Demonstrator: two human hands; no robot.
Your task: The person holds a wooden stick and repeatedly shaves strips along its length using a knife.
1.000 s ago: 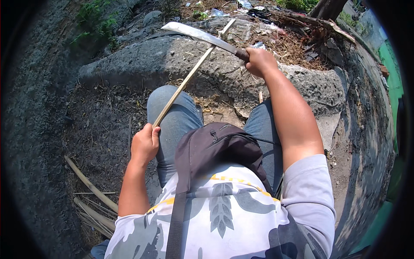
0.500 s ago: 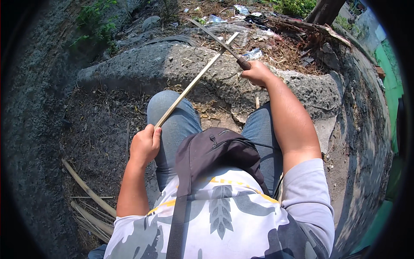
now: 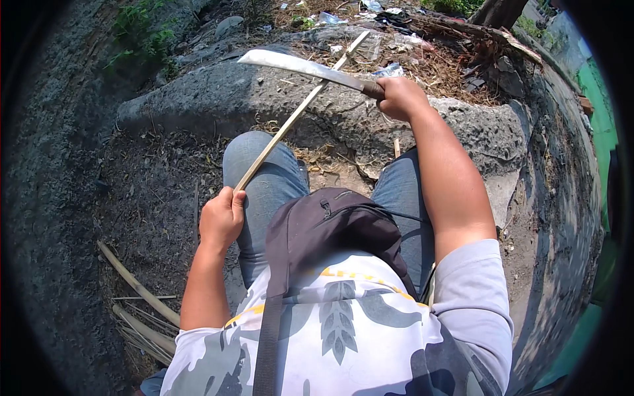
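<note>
My left hand (image 3: 222, 216) is closed round the near end of a long, pale strip of split wood or bamboo (image 3: 284, 129), beside my left knee. The strip slants up and away to the right, over the knee and past the stone ledge. In my right hand (image 3: 401, 99) is the dark handle of a machete (image 3: 307, 68). Its broad, slightly curved blade points left and crosses the strip near the far end, with the flat side showing. Whether the edge touches the strip I cannot tell.
A rough stone ledge (image 3: 198, 98) runs across in front of my knees. Beyond it lie dry litter and plastic scraps (image 3: 389, 70), with a tree trunk (image 3: 498, 16) at far right. Curved pale poles (image 3: 137, 282) and thin strips lie at my left. A dark bag (image 3: 330, 231) rests on my lap.
The machete's blade has swung down and turned, now showing its broad side and pointing more to the left. My right hand has shifted slightly; my left hand keeps its hold on the strip.
</note>
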